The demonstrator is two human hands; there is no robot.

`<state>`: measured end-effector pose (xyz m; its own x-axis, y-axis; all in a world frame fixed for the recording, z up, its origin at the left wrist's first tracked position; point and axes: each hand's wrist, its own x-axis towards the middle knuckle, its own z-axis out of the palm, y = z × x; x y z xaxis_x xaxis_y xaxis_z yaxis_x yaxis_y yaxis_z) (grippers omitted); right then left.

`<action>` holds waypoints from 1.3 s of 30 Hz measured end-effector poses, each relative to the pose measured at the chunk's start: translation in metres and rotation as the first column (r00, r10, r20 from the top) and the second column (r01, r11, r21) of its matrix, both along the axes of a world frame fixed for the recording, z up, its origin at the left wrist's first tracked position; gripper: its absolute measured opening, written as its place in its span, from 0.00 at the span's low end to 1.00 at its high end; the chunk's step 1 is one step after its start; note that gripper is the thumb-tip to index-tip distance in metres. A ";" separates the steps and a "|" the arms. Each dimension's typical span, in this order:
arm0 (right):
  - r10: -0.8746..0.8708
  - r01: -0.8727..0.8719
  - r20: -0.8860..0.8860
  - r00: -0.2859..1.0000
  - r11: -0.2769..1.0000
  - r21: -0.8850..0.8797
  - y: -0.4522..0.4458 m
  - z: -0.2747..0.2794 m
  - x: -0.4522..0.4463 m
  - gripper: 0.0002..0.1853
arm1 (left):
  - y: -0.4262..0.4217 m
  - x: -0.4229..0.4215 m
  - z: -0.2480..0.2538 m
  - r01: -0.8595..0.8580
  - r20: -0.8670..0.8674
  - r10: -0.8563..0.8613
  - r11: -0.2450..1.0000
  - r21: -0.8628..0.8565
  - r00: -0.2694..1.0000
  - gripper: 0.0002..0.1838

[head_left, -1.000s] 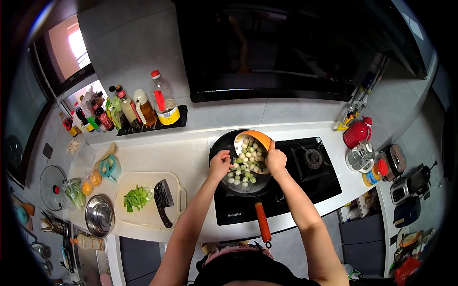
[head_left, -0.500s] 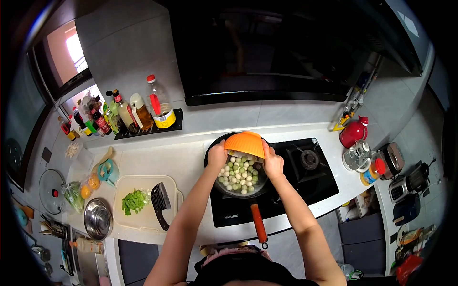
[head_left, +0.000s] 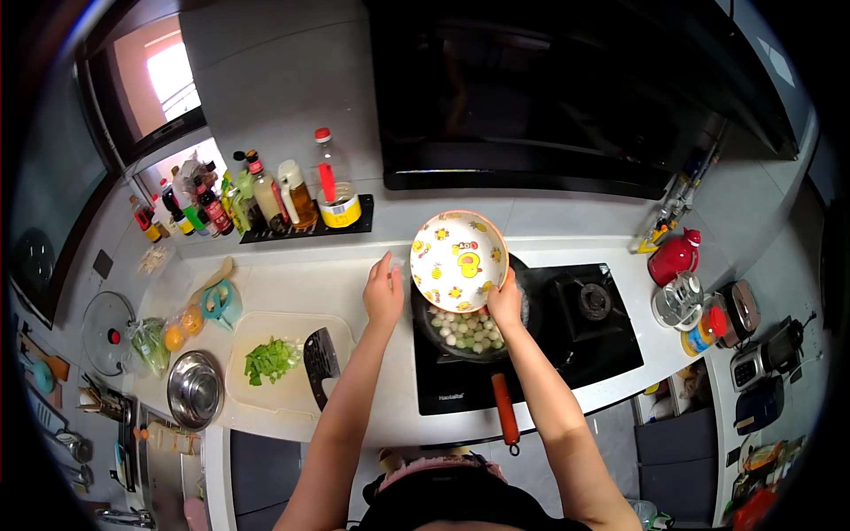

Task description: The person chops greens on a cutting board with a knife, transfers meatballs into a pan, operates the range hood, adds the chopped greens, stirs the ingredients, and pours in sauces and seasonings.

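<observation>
Stove (head_left: 586, 358): black, under pan. Pan (head_left: 474, 356): red handle toward person, far part screened by bowl. Bowl (head_left: 459, 261): raised above pan, printed inside now facing viewer; half a second ago tipped, orange outside showing, gripped from both sides. Right hand (head_left: 506, 303): fingers grasping bowl's lower right rim. Left hand (head_left: 383, 294): now off bowl, fingers released, just beside rim. Balls (head_left: 467, 333): pale green and white, in pan; pouring judged finished.
</observation>
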<state>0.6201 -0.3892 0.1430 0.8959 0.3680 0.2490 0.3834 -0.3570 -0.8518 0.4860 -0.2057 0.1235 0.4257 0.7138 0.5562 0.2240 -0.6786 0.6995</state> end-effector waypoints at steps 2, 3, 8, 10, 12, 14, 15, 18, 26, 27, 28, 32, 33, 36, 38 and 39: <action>0.101 -0.056 -0.341 0.935 0.989 0.139 0.025 0.005 -0.017 0.25 | 0.012 -0.027 -0.013 -0.027 0.037 0.030 0.996 -0.088 0.999 0.18; 0.162 -0.064 -0.495 0.854 0.976 0.209 0.036 0.006 -0.027 0.24 | 0.018 -0.042 -0.021 -0.040 0.053 0.047 0.990 -0.132 0.997 0.17; 0.312 -0.195 -0.817 0.484 0.949 0.247 0.103 -0.017 -0.098 0.17 | 0.054 -0.113 -0.070 0.021 0.308 0.153 0.869 -0.495 0.939 0.19; 0.310 -0.190 -0.881 0.356 0.948 0.257 0.127 -0.046 -0.123 0.17 | 0.066 -0.141 -0.086 -0.005 0.222 0.140 0.856 -0.517 0.965 0.19; 0.304 -0.126 -0.919 0.250 0.951 0.281 0.144 -0.075 -0.149 0.16 | 0.090 -0.164 -0.125 0.037 0.227 0.089 0.868 -0.495 0.970 0.18; 0.250 -0.087 -0.943 0.218 0.968 0.237 0.157 -0.095 -0.167 0.16 | 0.085 -0.181 -0.119 0.007 0.142 0.094 0.812 -0.584 0.985 0.18; 0.225 -0.067 -0.952 0.208 0.974 0.216 0.164 -0.109 -0.174 0.16 | 0.083 -0.189 -0.117 -0.014 0.094 0.094 0.780 -0.626 0.991 0.18; 0.204 0.080 -0.946 0.253 0.970 0.230 0.182 -0.151 -0.185 0.15 | 0.088 -0.207 -0.140 -0.020 0.022 0.045 0.756 -0.655 0.999 0.17; 0.271 0.291 -0.948 0.169 0.905 0.310 0.232 -0.205 -0.152 0.16 | 0.101 -0.221 -0.158 0.014 -0.037 -0.057 0.702 -0.712 0.998 0.14; 0.287 0.290 -0.941 0.180 0.899 0.329 0.236 -0.202 -0.151 0.16 | 0.104 -0.221 -0.160 0.033 -0.014 -0.060 0.715 -0.698 0.998 0.14; 0.275 0.246 -0.939 0.205 0.914 0.322 0.240 -0.198 -0.147 0.17 | 0.106 -0.221 -0.161 0.051 0.008 -0.063 0.727 -0.685 0.998 0.13; 0.366 0.198 -0.901 0.232 0.889 0.413 0.248 -0.199 -0.137 0.16 | 0.112 -0.227 -0.180 0.095 0.071 -0.064 0.769 -0.632 0.995 0.13; 0.385 0.191 -0.905 0.183 0.889 0.417 0.250 -0.200 -0.133 0.15 | 0.110 -0.228 -0.180 0.093 0.068 -0.064 0.765 -0.637 0.996 0.12; 0.496 0.281 -0.861 0.116 0.815 0.507 0.248 -0.207 -0.140 0.13 | 0.105 -0.233 -0.179 0.055 0.004 -0.068 0.766 -0.640 0.998 0.12; 0.539 0.313 -0.839 0.078 0.786 0.534 0.240 -0.212 -0.155 0.13 | 0.102 -0.235 -0.188 0.026 -0.036 -0.062 0.782 -0.623 0.997 0.12; 0.470 0.203 -0.860 0.199 0.838 0.506 0.233 -0.213 -0.169 0.11 | 0.099 -0.236 -0.189 0.021 -0.043 -0.060 0.787 -0.617 0.997 0.11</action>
<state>0.4509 -0.1560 -0.0696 0.4914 0.6615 -0.5665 -0.8131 0.1155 -0.5705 0.2497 -0.1064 -0.0650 0.4790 0.8776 -0.0211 0.2585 -0.1181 0.9588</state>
